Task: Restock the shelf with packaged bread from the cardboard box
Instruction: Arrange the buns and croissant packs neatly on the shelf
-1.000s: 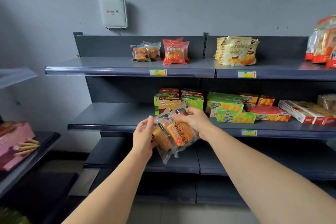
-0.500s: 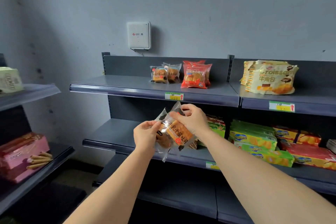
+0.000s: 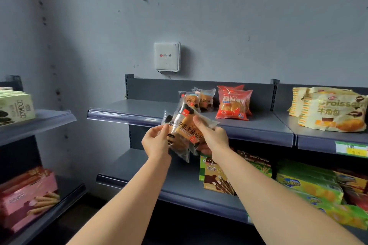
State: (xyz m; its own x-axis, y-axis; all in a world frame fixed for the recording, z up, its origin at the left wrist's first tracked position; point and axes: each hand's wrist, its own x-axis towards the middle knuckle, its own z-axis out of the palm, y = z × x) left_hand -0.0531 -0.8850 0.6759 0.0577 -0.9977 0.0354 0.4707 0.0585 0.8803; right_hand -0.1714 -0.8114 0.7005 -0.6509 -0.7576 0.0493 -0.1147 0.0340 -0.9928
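Note:
Both hands hold clear bread packets (image 3: 184,131) with orange labels, raised in front of the top shelf's (image 3: 139,111) front edge. My left hand (image 3: 156,142) pinches the packets' left side. My right hand (image 3: 213,138) grips them from the right, thumb on top. On the top shelf behind stand two matching bread packets (image 3: 197,100), beside red bean bread packs (image 3: 233,104). The cardboard box is out of view.
Croissant bags (image 3: 330,109) lie on the top shelf's right section. The middle shelf (image 3: 151,165) carries snack boxes (image 3: 217,175) and green-yellow packs (image 3: 310,185). A side rack at left bears a cookie box (image 3: 16,107) and a pink box (image 3: 27,195). A white wall unit (image 3: 167,56) hangs above.
Both hands have lifted the bread packets from middle-shelf height up to the top shelf's front edge. The view has tilted upward.

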